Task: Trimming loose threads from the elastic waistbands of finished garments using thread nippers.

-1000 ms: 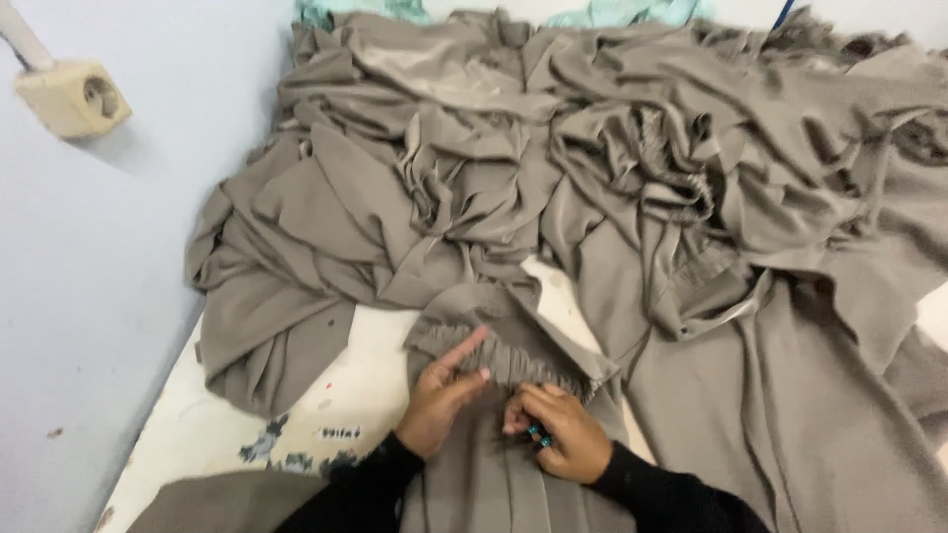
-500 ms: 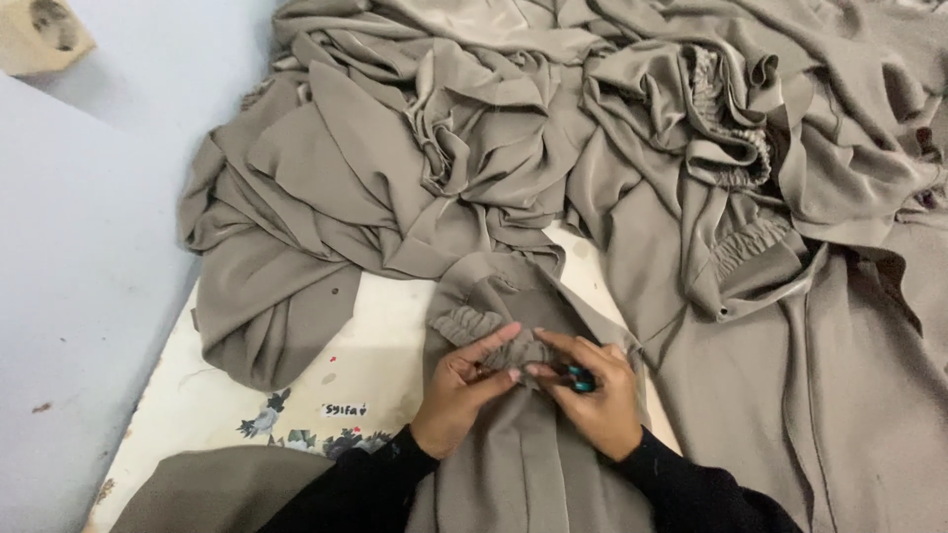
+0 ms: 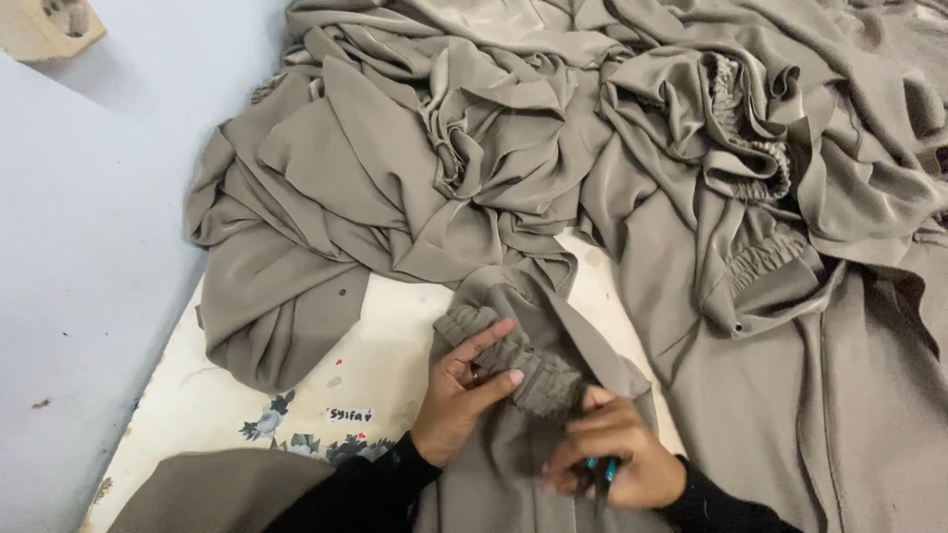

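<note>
A large heap of taupe garments (image 3: 553,148) is spread over a cream floral table (image 3: 395,326). At its near edge, a gathered elastic cuff (image 3: 513,360) is pinched between the closed thumb and fingers of the left hand (image 3: 459,395). Small teal-handled snips (image 3: 600,474) are gripped in the curled right hand (image 3: 612,454), just beside the cuff.

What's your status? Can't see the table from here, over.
Left hand pinching gathered elastic cuff of taupe garment. Right hand shut on small blue-handled tool. Heaped taupe fabric crowding behind.
</note>
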